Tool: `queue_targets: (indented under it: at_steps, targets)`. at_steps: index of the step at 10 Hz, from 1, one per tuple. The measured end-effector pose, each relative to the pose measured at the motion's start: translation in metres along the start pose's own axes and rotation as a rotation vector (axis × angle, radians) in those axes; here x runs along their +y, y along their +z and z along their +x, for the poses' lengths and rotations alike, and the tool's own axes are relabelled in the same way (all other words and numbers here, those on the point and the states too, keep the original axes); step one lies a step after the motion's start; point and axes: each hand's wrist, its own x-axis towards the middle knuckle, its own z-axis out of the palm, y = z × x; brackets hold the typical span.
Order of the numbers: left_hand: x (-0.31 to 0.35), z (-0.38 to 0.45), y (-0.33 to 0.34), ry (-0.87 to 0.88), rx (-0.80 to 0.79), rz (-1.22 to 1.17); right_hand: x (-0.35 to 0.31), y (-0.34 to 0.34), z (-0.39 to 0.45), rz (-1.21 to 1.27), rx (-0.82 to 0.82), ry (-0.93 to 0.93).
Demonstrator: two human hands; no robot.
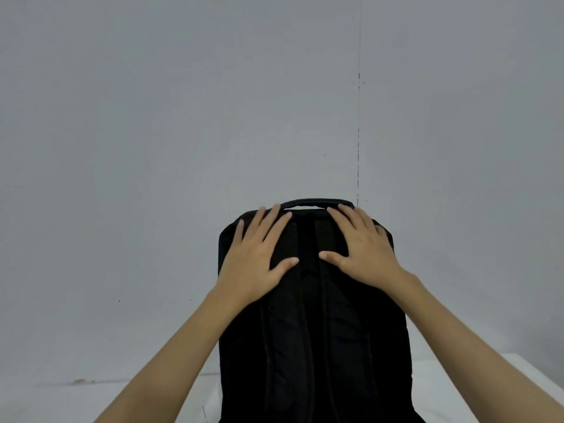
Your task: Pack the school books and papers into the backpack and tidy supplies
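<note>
So the black backpack (311, 315) is standing upright on a white surface (500, 380) right in front of a plain grey wall (152, 117), with its strap side facing the camera, you can make out the two shoulder straps running down the back panel. Both hands are laid flat on the upper part of that panel: the left hand (259, 254) on the left shoulder of the bag, the right hand (363, 248) on the right one, thumbs pointing in toward each other without quite meeting. The fingers are spread wide and straight on both, nothing pinched or curled around, just palms pressing the fabric. My guess is that's to steady the bag so it doesn't flop over, or to press it down and square it up, since a soft pack standing on its base tips easily. The carry handle (317, 203) arches up just past the fingertips, untouched. No books, papers or supplies show anywhere in view, and the zip side faces away, so I can't tell if it's open or closed, or whether the packing is finished or hasn't started.
</note>
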Motion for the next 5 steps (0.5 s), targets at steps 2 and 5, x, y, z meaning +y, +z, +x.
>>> queue_targets:
  at_steps: [2, 5]
  targets:
    - [-0.004, -0.039, 0.046, -0.071, -0.115, -0.059, 0.026, 0.055, -0.034, 0.064, -0.008, -0.026]
    - [0.003, -0.050, 0.049, -0.109, -0.055, -0.110, 0.022, 0.061, -0.042, 0.071, 0.073, -0.012]
